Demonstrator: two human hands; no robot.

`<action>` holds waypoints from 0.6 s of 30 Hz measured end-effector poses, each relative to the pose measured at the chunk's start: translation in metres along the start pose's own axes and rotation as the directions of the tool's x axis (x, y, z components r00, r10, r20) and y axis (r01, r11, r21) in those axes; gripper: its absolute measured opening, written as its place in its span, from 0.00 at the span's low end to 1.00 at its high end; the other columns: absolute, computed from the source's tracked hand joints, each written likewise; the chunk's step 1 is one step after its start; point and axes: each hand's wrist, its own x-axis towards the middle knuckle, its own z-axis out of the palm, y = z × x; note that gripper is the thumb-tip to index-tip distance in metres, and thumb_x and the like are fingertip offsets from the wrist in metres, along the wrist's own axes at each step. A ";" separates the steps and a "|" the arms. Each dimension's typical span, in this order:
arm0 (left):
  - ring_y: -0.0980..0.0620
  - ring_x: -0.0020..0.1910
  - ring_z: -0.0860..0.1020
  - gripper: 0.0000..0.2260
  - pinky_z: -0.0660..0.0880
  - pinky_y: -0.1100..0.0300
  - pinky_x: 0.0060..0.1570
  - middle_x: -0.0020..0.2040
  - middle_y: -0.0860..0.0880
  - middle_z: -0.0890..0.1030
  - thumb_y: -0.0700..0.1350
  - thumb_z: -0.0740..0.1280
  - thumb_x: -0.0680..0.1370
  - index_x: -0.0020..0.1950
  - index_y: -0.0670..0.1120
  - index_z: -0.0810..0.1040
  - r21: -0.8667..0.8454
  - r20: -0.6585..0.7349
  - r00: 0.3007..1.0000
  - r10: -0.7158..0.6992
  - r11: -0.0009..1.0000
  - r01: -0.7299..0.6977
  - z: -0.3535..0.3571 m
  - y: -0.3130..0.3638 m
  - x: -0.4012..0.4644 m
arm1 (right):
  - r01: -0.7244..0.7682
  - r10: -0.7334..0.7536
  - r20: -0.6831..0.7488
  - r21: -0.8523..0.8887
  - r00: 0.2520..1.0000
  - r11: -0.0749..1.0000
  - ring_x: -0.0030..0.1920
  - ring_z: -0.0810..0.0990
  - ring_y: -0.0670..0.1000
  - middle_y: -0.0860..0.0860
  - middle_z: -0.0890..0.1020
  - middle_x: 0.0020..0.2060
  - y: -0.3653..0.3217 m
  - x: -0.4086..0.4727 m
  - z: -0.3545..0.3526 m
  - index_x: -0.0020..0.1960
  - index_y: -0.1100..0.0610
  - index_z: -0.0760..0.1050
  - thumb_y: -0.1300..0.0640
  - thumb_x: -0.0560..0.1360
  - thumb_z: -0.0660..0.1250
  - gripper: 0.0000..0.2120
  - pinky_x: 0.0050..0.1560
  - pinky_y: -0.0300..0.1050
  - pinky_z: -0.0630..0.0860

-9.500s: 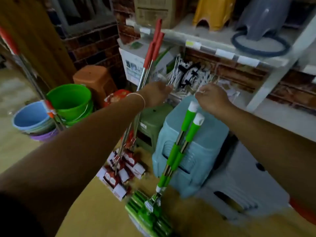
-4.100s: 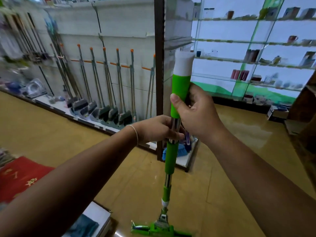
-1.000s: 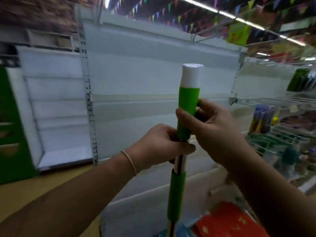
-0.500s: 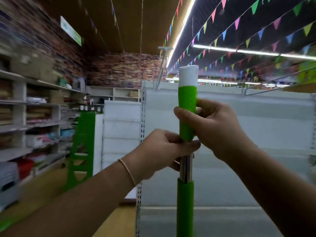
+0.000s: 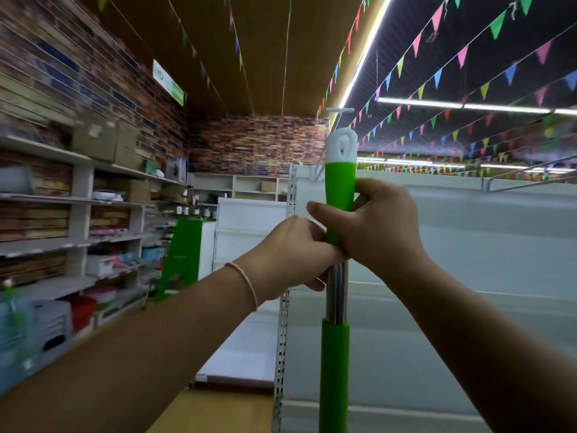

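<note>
Mop handle (image 5: 334, 364): standing upright before the person, its head out of view below.
Right hand (image 5: 382, 226): fingers wrapping the upper green grip (image 5: 339, 185), seemingly twisting it.
Left hand (image 5: 290, 254): fingers clenching just beneath, where the steel tube (image 5: 336, 295) begins, likely bracing against that turn.

Upright mop handle (image 5: 339, 189) at centre, in front of a shelving unit (image 5: 484, 245). Right hand (image 5: 381, 226) grips the handle's upper sleeve. Left hand (image 5: 290, 254) grips just below, touching the right. Wall shelves (image 5: 93, 200) run along the left, with a stepladder (image 5: 182, 251) between them and the unit. Bunting (image 5: 417, 44) hangs overhead.
</note>
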 end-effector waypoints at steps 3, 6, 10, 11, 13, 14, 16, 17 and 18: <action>0.43 0.38 0.82 0.08 0.83 0.51 0.45 0.43 0.35 0.82 0.38 0.67 0.78 0.51 0.33 0.81 -0.005 -0.001 1.000 -0.001 1.000 0.001 -0.002 -0.003 0.008 | -0.004 0.003 -0.024 -0.042 1.000 0.999 0.28 0.71 0.47 0.47 0.73 0.25 0.003 0.007 0.007 0.32 0.50 0.74 0.37 0.65 0.75 0.19 0.29 0.43 0.64; 0.42 0.38 0.81 0.08 0.83 0.50 0.44 0.47 0.31 0.82 0.37 0.67 0.77 0.51 0.32 0.80 -0.026 -0.010 1.000 0.002 1.000 -0.002 -0.004 -0.005 0.018 | 0.007 -0.008 -0.028 -0.048 1.000 0.999 0.28 0.70 0.46 0.47 0.73 0.25 0.006 0.013 0.012 0.34 0.51 0.76 0.37 0.67 0.74 0.19 0.29 0.42 0.63; 0.44 0.35 0.80 0.08 0.82 0.53 0.40 0.38 0.37 0.81 0.37 0.67 0.77 0.50 0.32 0.80 -0.017 -0.026 1.000 0.006 1.000 -0.006 -0.008 -0.007 0.030 | 0.013 -0.015 -0.037 -0.050 0.999 0.999 0.27 0.68 0.46 0.46 0.71 0.24 0.009 0.022 0.017 0.30 0.49 0.71 0.38 0.67 0.74 0.19 0.29 0.41 0.61; 0.44 0.34 0.80 0.08 0.81 0.54 0.39 0.38 0.38 0.80 0.36 0.67 0.77 0.50 0.32 0.80 -0.018 -0.029 1.000 0.007 1.000 -0.008 -0.009 -0.008 0.033 | 0.016 -0.018 -0.038 -0.050 0.999 0.999 0.28 0.69 0.46 0.47 0.71 0.25 0.009 0.024 0.019 0.29 0.49 0.71 0.38 0.67 0.74 0.19 0.30 0.42 0.61; 0.44 0.35 0.80 0.07 0.81 0.55 0.39 0.39 0.38 0.80 0.36 0.66 0.77 0.50 0.32 0.80 -0.024 -0.028 1.000 0.010 1.000 -0.011 -0.012 -0.010 0.038 | 0.026 -0.028 -0.042 -0.050 0.999 0.998 0.29 0.70 0.49 0.48 0.73 0.26 0.012 0.028 0.024 0.30 0.50 0.74 0.38 0.67 0.74 0.19 0.31 0.44 0.63; 0.44 0.35 0.80 0.08 0.81 0.55 0.39 0.40 0.37 0.80 0.36 0.66 0.77 0.50 0.32 0.80 -0.029 -0.026 1.000 0.009 1.000 -0.010 -0.013 -0.012 0.040 | 0.029 -0.031 -0.044 -0.053 0.999 0.998 0.30 0.71 0.49 0.49 0.73 0.26 0.013 0.030 0.027 0.32 0.51 0.75 0.38 0.66 0.74 0.18 0.31 0.44 0.63; 0.44 0.37 0.80 0.08 0.81 0.54 0.40 0.42 0.36 0.81 0.36 0.66 0.77 0.51 0.32 0.80 -0.045 -0.022 1.000 0.002 0.999 -0.003 -0.014 -0.015 0.046 | 0.030 -0.033 -0.042 -0.066 0.999 0.997 0.30 0.71 0.49 0.48 0.73 0.26 0.016 0.034 0.033 0.34 0.52 0.77 0.38 0.66 0.74 0.18 0.31 0.44 0.63; 0.43 0.38 0.81 0.08 0.82 0.53 0.41 0.44 0.34 0.81 0.36 0.65 0.77 0.51 0.32 0.79 -0.056 -0.019 1.000 -0.004 0.998 0.003 -0.013 -0.017 0.049 | 0.027 -0.030 -0.040 -0.072 0.999 0.997 0.31 0.72 0.49 0.48 0.74 0.27 0.019 0.036 0.036 0.34 0.52 0.78 0.38 0.67 0.74 0.18 0.31 0.43 0.64; 0.43 0.38 0.81 0.08 0.82 0.52 0.42 0.46 0.33 0.82 0.36 0.65 0.77 0.51 0.32 0.79 -0.065 -0.017 1.000 -0.008 0.998 0.007 -0.013 -0.019 0.053 | 0.019 -0.022 -0.038 -0.077 0.999 0.997 0.31 0.72 0.49 0.48 0.74 0.27 0.023 0.038 0.039 0.35 0.53 0.79 0.38 0.67 0.74 0.18 0.31 0.43 0.64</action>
